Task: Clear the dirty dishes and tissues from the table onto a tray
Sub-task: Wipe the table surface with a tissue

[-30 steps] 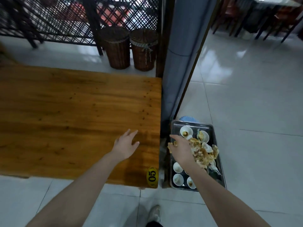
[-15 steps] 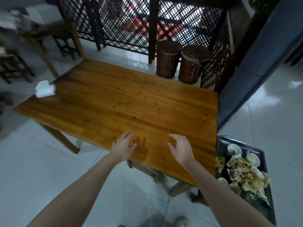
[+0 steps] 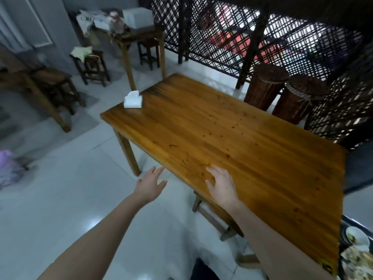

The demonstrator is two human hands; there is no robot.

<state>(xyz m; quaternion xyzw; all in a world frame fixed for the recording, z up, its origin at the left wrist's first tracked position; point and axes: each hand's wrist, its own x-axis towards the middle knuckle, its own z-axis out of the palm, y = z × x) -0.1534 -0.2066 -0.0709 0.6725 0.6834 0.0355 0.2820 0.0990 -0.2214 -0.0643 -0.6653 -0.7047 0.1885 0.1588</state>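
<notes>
Currently on hand: your left hand (image 3: 150,183), fingers spread straight and empty, over the floor just beside the near edge of the table (image 3: 242,142); your right hand (image 3: 222,183), fingers likewise spread and empty, above that edge. One white tissue (image 3: 133,100) lies on the table's far left corner, well apart from both hands. The tray (image 3: 347,221) of dirty dishes (image 3: 356,236) sits low beside the table's right end.

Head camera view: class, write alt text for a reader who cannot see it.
Two empty open hands reach toward a wooden table, the right hand over its near edge, the left hand just off it. A white tissue lies at its far corner; a tray of dirty dishes shows at lower right.
</notes>
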